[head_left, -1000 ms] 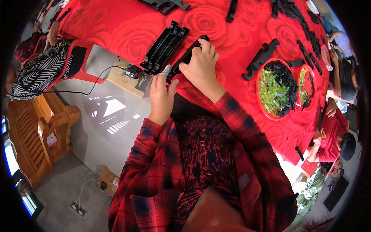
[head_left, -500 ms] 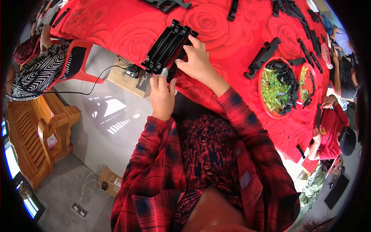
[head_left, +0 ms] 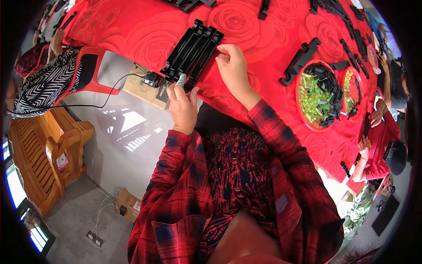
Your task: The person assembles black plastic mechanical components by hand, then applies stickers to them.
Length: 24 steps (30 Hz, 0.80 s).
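Several long black plastic bars point(head_left: 191, 53) with notched ends lie side by side on the red cloth, their near ends by the table edge. My left hand point(head_left: 182, 108) is at those near ends, its fingers curled. One finger, wrapped in a silvery-grey cover point(head_left: 181, 80), rests on the bars, and the thumb presses against the end of the rightmost one. Just off the right side of the row is my right hand point(head_left: 234, 70), fingers bent, with a small gap between index finger and thumb and nothing visible between them.
A red-rimmed basket point(head_left: 300, 105) holds yellow-green clear pieces and small black pieces; a smaller basket point(head_left: 358, 81) stands beside it. Another black bar point(head_left: 301, 61) lies near them. A red chair point(head_left: 99, 66) and cardboard box point(head_left: 143, 88) are left; people point(head_left: 380, 141) work at right.
My right hand has drawn back rightward from the bars, where its fingers lay over the right side. The rightmost bar now lies against the others. My left hand stays at the near ends.
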{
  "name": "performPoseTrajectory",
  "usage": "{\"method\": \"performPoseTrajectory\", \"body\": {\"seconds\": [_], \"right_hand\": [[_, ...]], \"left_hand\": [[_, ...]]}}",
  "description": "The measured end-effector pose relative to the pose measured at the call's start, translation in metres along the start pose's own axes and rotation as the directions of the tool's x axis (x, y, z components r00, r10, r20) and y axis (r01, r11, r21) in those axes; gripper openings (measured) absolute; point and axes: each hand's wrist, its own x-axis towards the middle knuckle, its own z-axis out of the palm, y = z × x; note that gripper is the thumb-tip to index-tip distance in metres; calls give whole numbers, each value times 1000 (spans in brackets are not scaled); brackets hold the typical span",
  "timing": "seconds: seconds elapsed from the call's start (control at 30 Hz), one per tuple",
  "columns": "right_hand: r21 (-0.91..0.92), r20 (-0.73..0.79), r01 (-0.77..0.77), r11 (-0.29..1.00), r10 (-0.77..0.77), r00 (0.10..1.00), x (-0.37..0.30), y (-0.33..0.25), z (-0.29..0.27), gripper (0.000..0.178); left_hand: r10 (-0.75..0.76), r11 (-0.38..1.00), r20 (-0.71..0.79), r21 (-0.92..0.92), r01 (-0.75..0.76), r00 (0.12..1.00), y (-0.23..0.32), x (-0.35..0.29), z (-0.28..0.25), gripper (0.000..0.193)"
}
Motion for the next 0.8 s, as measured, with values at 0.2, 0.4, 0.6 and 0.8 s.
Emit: {"method": "performPoseTrajectory", "body": {"seconds": [0.2, 0.4, 0.6, 0.8], "right_hand": [[-687, 205, 347, 639, -288, 935, -14, -51, 15, 43], [-788, 226, 238, 568, -93, 970, -9, -53, 26, 44], [-749, 182, 314, 584, -275, 944, -12, -50, 4, 47], [-551, 225, 352, 757, -271, 936, -32, -84, -44, 45]], "left_hand": [[-3, 1000, 9, -1, 3, 1000, -3, -4, 1, 37], [19, 999, 36, 48, -20, 999, 4, -8, 2, 39], [80, 985, 66, -159, -69, 995, 20, -2, -17, 36], [-153, 805, 297, -515, 293, 943, 57, 26, -42, 46]]}}
